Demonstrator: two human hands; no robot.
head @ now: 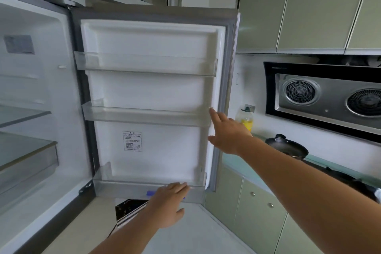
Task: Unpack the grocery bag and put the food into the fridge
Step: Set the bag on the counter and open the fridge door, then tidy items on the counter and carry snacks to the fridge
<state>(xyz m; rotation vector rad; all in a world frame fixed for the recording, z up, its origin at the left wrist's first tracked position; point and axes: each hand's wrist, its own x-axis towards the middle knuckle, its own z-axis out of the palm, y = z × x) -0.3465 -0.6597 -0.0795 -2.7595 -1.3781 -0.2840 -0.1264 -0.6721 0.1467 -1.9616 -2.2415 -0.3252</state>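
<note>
White plastic fills your view: the inner liner of the fridge door (148, 93), swung wide open with its three clear door bins bare. Your right hand (228, 134) lies flat along the door's outer edge beside the middle bin (144, 114), fingers straight and together, gripping nothing; that reads as bracing the door open. Your left hand (169, 202) reaches to the lip of the bottom bin (148, 186), fingers extended and slightly spread, also empty. Something blue (151, 193) shows at that bin's front, too blurred to identify. No grocery bag or food is in sight, so the unpacking looks barely begun. The glass shelves (24, 113) at left are clear, with plenty of room. Mind the right side: the door edge sits close to the green counter (237, 165), where an oil bottle (246, 118) and a lidded pan (286, 146) stand just behind your forearm.
</note>
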